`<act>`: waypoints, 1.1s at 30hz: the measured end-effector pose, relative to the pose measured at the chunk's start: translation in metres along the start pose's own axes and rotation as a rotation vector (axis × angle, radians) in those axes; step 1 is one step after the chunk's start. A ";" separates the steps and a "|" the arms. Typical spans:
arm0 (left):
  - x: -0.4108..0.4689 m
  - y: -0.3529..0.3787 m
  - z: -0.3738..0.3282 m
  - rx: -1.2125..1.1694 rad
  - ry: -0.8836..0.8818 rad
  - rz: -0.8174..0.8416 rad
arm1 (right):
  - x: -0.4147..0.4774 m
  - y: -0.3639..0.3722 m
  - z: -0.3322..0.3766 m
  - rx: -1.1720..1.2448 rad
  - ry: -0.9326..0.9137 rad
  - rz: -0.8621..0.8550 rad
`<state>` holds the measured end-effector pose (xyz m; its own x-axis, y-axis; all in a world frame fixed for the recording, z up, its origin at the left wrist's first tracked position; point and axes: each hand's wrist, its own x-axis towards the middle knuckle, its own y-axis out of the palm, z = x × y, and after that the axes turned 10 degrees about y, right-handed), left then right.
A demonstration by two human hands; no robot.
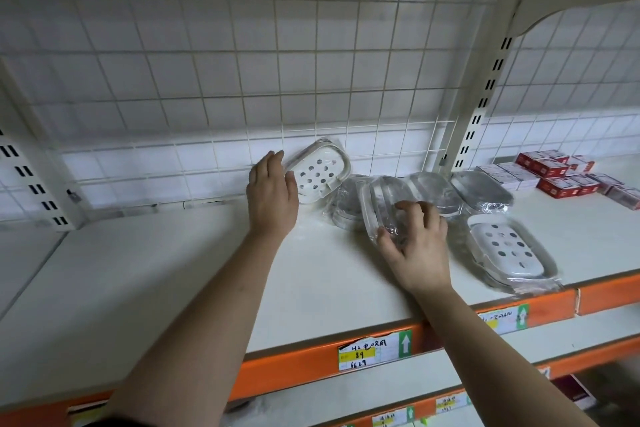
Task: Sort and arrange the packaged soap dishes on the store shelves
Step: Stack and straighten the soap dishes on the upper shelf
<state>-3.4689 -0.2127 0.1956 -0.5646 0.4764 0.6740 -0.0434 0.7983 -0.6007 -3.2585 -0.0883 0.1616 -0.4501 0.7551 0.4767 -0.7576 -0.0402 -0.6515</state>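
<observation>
Standing wrapped dishes on edge along the back of the shelf.
Left hand (272, 191), fingers nearly straight, steadied the white perforated plastic soap dish in clear wrap (320, 172) against the wire grid back panel (207, 80). Right hand (415, 241) clasped the next film-wrapped soap dish (382, 204) on the white shelf (173, 270). Advisable: grip the rim, not the slippery film, and lean it against the first.

Small red-and-white cardboard boxes (561, 177) stacked at far right rear of white shelf (156, 270); handwritten yellow-and-white paper price label (374, 352) on its orange front edge; white wire-grid back panel (242, 62) behind.
</observation>
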 end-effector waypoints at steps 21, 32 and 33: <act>-0.017 0.024 -0.035 -0.419 -0.133 0.221 | 0.004 -0.003 -0.004 0.039 0.095 -0.034; -0.044 -0.015 -0.052 -0.311 -0.334 0.233 | -0.009 -0.042 -0.004 0.113 0.027 0.018; -0.049 -0.019 -0.055 -0.339 -0.342 0.225 | -0.013 -0.047 -0.005 0.112 0.010 0.022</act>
<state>-3.3949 -0.2312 0.1976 -0.7683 0.5476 0.3314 0.3470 0.7914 -0.5032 -3.2148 -0.0932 0.1832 -0.4626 0.7597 0.4571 -0.7959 -0.1287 -0.5915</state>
